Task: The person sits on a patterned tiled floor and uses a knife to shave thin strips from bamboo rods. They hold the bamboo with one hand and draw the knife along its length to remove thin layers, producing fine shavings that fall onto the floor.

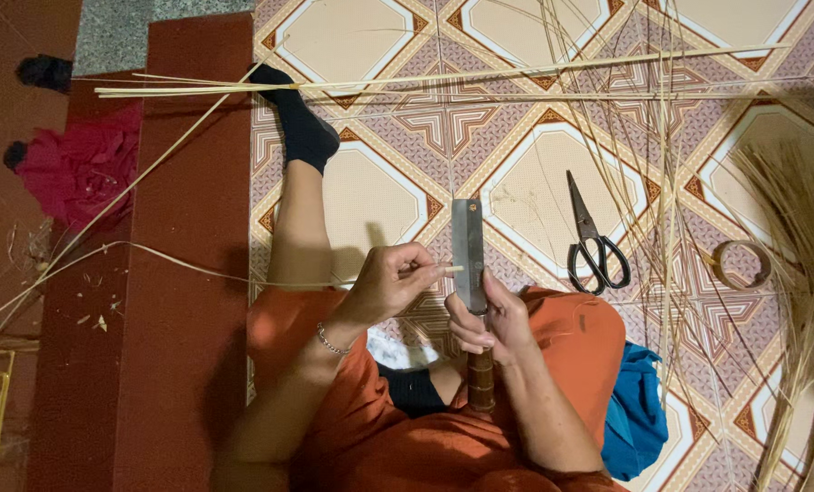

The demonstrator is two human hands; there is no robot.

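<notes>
1. Patterned floor tiles (534, 196) in cream, brown and mauve spread out ahead of the hands, with a red-brown step off beyond the left hand; the person sits on the floor in orange clothing, one leg in a black sock (302, 128) stretched forward.

2. Right hand (493, 319) is closed around a broad knife (469, 255), fingers wrapped where the dark wooden handle meets the flat steel blade. The blade points straight away from the body, so its long axis runs front to back.

3. Left hand (389, 282) is closed in a pinch on a thin bamboo strip (197, 267), thumb and fingertips holding its near end.

4. That strip runs crosswise: from the pinch it trails far out past the left hand over the step, while its short free end reaches across to the blade and appears to touch it. Strip and blade thus cross at roughly a right angle, just ahead of both hands.

5. The left hand is nearer the strip's length; the right hand sits just behind the meeting point.

6. Beyond the right hand lie black-handled scissors (593, 241), further out a coiled ring of strip (742, 264), and many loose long strips (443, 80) ahead of both hands.
</notes>
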